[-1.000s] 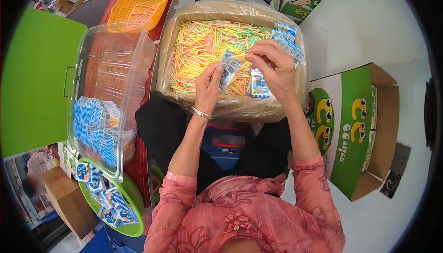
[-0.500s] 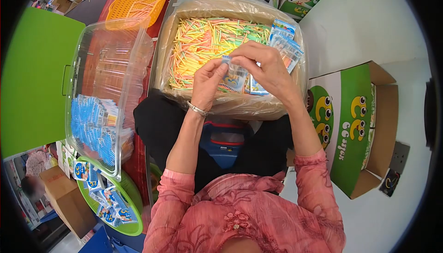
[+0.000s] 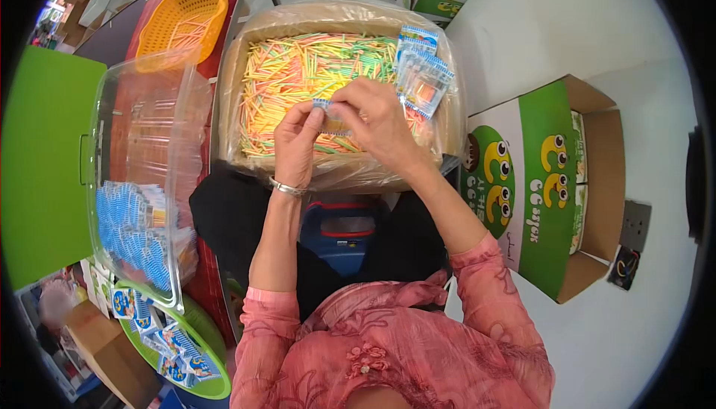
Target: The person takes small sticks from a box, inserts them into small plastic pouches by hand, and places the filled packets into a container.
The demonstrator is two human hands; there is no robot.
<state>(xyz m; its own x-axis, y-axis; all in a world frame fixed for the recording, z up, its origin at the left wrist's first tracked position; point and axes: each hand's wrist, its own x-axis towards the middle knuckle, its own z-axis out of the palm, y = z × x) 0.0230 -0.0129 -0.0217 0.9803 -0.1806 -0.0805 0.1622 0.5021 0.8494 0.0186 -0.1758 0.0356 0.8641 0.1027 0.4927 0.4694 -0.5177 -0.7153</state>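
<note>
Over an open carton [image 3: 230,111] lined with clear plastic, both my hands are at a small clear packet [image 3: 334,123] with a blue striped edge. My left hand [image 3: 296,142] pinches its top left corner between thumb and fingers. My right hand [image 3: 379,122] is closed at the upper right of the same packet, partly covering it. Beneath them lie many thin sticks [image 3: 276,85] in yellow, pink, orange and green. Several blue-edged packets [image 3: 426,85] rest on the sticks at the carton's right side, and some show sticks inside.
To the left stand a clear plastic bin [image 3: 173,185] with a pile of blue packets [image 3: 134,226], a yellow basket [image 3: 153,25] with a few sticks, and a green basket [image 3: 220,383] of filled packets. A green printed box [image 3: 548,260] stands open at right.
The view has shifted, so the scene sits further left. The packet between my hands is now tilted and more covered by my right hand. Both hands still grip it.
</note>
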